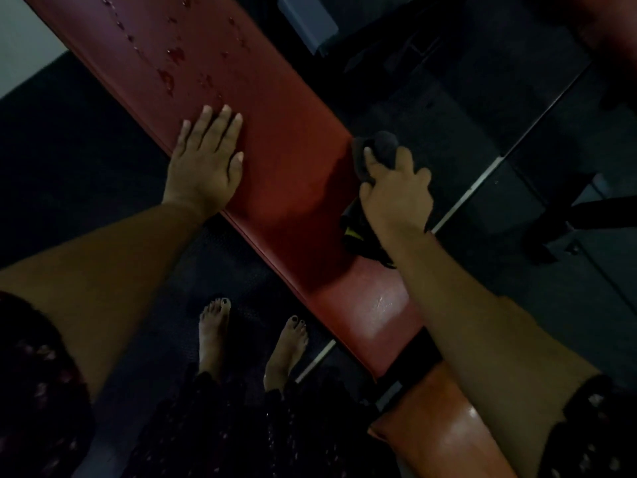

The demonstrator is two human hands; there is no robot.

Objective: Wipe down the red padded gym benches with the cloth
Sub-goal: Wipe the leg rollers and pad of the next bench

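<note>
Red padding covers the long bench [275, 139], and wet drops [172, 67] sit on its far end. The left hand [206, 157] lies flat on the bench with straight fingers. The right hand [396, 191] grips a dark cloth [375, 150] at the bench's other edge.

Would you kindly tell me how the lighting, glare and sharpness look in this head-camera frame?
Head view: dim overall, floor nearly black; slightly soft throughout, so the cloth in the right hand blends into the dark background; glare patches on the near end of the red bench and on the orange pad; left hand, flat on the bench, reads clearly.
</note>
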